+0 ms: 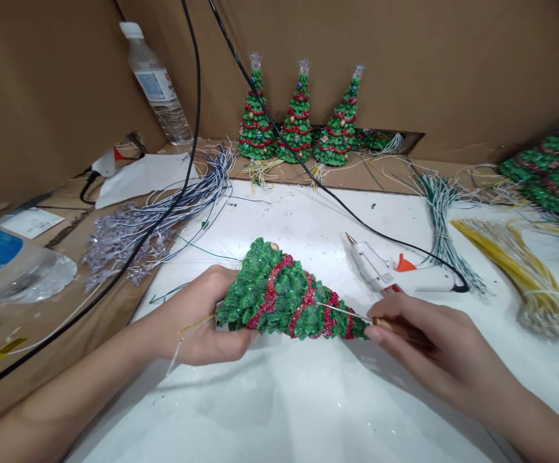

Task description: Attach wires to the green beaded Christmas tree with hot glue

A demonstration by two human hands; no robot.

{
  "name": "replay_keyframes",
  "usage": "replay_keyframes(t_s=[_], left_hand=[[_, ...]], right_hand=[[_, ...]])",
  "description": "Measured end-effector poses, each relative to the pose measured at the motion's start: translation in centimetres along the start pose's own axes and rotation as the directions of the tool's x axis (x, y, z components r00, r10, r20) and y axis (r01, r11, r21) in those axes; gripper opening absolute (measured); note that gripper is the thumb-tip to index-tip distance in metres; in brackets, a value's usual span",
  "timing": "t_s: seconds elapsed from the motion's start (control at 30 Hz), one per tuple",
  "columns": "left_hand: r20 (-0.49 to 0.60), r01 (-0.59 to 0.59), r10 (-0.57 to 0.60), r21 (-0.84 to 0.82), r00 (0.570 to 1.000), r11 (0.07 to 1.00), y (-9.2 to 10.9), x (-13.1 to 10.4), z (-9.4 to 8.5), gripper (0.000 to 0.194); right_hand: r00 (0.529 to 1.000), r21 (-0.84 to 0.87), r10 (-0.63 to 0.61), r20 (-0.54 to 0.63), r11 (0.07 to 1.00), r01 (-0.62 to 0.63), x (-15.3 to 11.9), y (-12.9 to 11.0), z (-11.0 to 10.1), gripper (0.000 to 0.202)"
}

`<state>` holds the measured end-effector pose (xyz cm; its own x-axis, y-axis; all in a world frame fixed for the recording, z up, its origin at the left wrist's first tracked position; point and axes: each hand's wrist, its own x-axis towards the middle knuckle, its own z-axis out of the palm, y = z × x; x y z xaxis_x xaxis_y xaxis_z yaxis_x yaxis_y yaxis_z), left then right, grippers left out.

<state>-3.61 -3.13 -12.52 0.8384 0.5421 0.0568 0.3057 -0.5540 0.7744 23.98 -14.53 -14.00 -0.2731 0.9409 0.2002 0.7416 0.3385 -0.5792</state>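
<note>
A green glittery Christmas tree figure with red garlands lies on its side above the white board, its narrow end pointing right. My left hand is closed round its wide base, and a yellow and a white wire hang beside the wrist. Between the fingers of my right hand is the wooden handle of a thin metal pick. The pick's tip meets the tree's surface near the middle garlands. The underside of the tree is hidden.
A white glue gun lies behind my right hand. Wire bundles lie right, blue-white wires left. Three finished-looking trees stand at the back. Bottles are left; a black cable hangs across.
</note>
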Motion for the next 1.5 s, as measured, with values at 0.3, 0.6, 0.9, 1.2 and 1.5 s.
replay_keyframes(t_s=[0.3, 0.6, 0.9, 1.2, 1.5], left_hand=[[0.012, 0.026, -0.026, -0.008, 1.000, 1.000, 0.13, 0.03, 0.02, 0.013], [0.026, -0.031, 0.032, -0.014, 0.999, 0.999, -0.43, 0.16, -0.20, 0.012], [-0.014, 0.004, -0.004, -0.004, 1.000, 1.000, -0.11, 0.02, 0.04, 0.009], [0.000, 0.030, -0.030, -0.037, 1.000, 0.999, 0.38, 0.13, -0.06, 0.011], [0.017, 0.009, -0.008, -0.034, 1.000, 0.999, 0.00, 0.14, -0.14, 0.014]], right_hand=[[0.996, -0.047, -0.051, -0.071, 0.998, 0.048, -0.16, -0.10, -0.26, 0.003], [0.996, -0.029, -0.068, -0.049, 0.997, 0.067, 0.08, -0.16, -0.38, 0.007], [0.999, 0.009, -0.019, -0.042, 1.000, 0.019, 0.38, -0.31, -0.64, 0.014], [0.999, -0.011, 0.010, -0.042, 1.000, -0.011, 0.10, 0.15, -0.65, 0.015], [0.994, 0.061, 0.109, 0.001, 0.992, -0.108, -0.16, 0.14, -0.50, 0.009]])
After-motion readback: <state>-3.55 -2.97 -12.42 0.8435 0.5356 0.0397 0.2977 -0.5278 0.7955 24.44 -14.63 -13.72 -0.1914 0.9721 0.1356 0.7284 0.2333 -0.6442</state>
